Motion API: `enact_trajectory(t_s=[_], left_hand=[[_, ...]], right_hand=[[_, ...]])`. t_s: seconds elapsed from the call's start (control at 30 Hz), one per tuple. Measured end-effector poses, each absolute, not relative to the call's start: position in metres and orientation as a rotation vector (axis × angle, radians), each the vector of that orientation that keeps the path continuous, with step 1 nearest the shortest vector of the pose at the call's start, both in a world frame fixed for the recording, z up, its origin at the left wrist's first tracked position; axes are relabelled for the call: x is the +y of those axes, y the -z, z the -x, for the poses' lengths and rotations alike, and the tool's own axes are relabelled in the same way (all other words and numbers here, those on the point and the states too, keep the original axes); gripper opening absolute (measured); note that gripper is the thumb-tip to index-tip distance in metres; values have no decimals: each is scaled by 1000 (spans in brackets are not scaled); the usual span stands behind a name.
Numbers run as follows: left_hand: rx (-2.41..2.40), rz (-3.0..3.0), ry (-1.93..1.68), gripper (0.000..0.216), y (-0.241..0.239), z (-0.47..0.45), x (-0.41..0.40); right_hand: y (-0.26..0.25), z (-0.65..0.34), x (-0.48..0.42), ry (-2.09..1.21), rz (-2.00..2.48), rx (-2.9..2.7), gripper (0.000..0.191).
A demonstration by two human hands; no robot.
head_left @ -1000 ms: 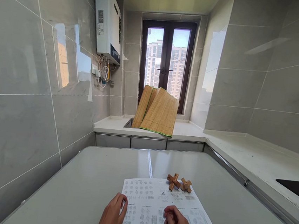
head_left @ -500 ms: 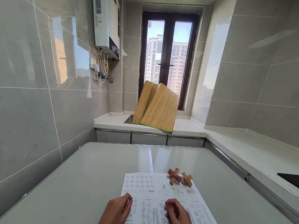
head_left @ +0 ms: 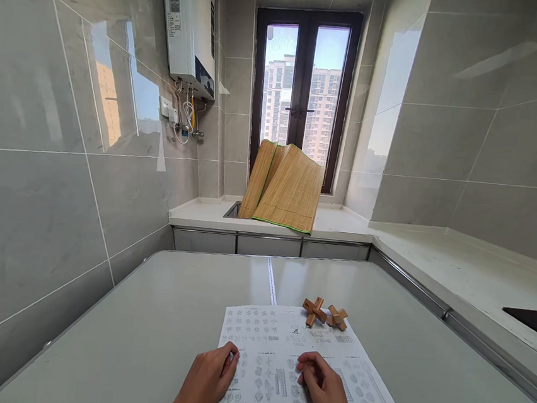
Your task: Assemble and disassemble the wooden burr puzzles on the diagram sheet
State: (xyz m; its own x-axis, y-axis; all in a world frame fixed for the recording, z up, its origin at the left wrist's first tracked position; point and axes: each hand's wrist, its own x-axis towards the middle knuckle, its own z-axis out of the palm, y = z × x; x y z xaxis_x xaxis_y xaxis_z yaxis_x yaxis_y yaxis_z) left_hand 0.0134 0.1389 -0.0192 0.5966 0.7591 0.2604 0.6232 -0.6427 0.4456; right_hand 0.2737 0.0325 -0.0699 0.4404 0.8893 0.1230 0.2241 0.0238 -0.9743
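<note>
My left hand (head_left: 210,376) rests on the left edge of a printed paper sheet (head_left: 285,349), its fingers curled together and nothing seen in them. Across from it, my right hand (head_left: 326,388) lies on the sheet's right half, with fingers loosely bent inward and no object visible in it. Small grey diagrams in rows cover the paper. At its far right corner sit two wooden interlocking puzzles side by side: a larger reddish-brown cross-shaped one (head_left: 315,312) and a smaller, lighter one (head_left: 338,318). Both stand apart from my hands.
The sheet lies on a pale folding table (head_left: 117,339) with a centre seam. Beyond it runs a white counter (head_left: 342,221), where a bamboo mat (head_left: 291,191) leans before a window (head_left: 302,91). A water heater (head_left: 187,29) hangs on the left wall.
The view has tilted slightly downward, so a strip of dark spiral binding now shows at the sheet's near edge. My hands and both puzzles keep their places.
</note>
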Motion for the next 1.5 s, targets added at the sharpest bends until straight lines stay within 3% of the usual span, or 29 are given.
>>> enact_trajectory(t_s=[0.6, 0.87, 1.03, 1.5], left_hand=[[1127, -2577, -607, 32, 25, -12, 141], [1100, -2581, -607, 29, 29, -10, 143], [1101, -2571, -604, 29, 29, -10, 142], [1095, -2579, -613, 29, 28, -10, 139]], right_hand=[[80, -279, 36, -692, 1464, -960, 25], [79, -327, 53, -1072, 1095, -397, 28], [75, -373, 78, -1296, 784, -157, 9], [80, -410, 114, -1341, 660, 41, 25]])
